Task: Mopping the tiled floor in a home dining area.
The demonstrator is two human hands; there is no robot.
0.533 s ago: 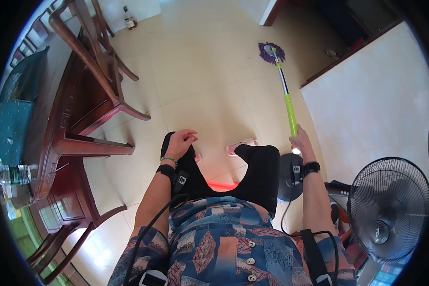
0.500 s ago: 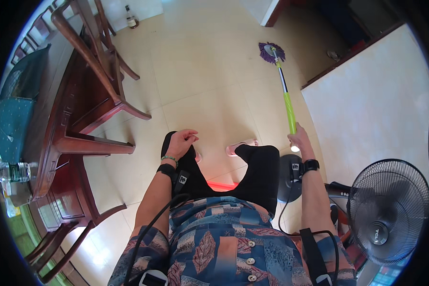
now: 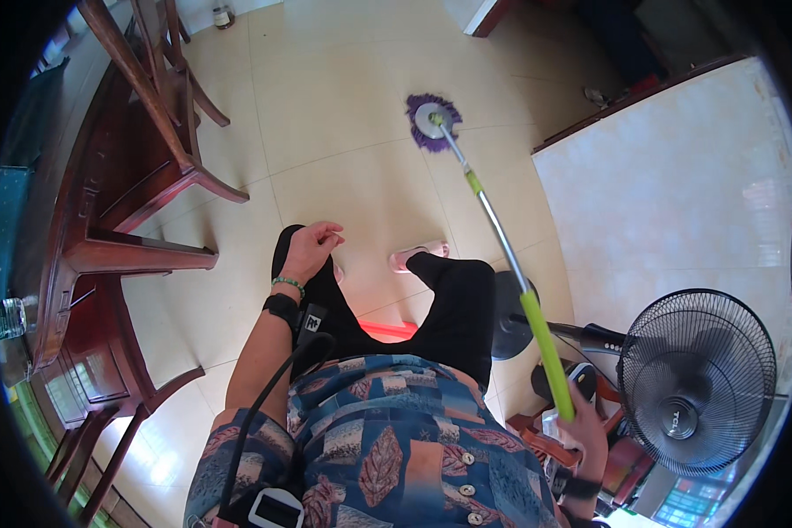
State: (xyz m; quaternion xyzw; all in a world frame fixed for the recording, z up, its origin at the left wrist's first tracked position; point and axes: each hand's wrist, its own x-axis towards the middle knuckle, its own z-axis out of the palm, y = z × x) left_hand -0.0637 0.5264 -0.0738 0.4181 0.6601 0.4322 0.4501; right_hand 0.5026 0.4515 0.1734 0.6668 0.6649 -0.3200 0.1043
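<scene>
My right hand [image 3: 583,421] is wrapped round the green grip of a mop [image 3: 541,339], close to its upper end, beside my right hip. From there the silver and green pole slants forward and left. Its round head with purple strands [image 3: 433,121] lies on the tiled floor ahead of my feet. Over my left knee rests my left hand [image 3: 311,250], holding nothing, with its fingers loosely bent and partly apart. A green bead bracelet and a black strap circle that wrist.
To my right stands a black fan [image 3: 697,383], its round base [image 3: 512,317] behind the mop pole. Dark wooden chairs [image 3: 163,185] and a table [image 3: 53,211] line the left. A bottle [image 3: 223,16] is by the far wall. A pale low wall [image 3: 660,185] rises at right.
My right hand has drawn back toward my hip with the mop. The mop head has come nearer and swung left across the floor. My left hand stays on the knee.
</scene>
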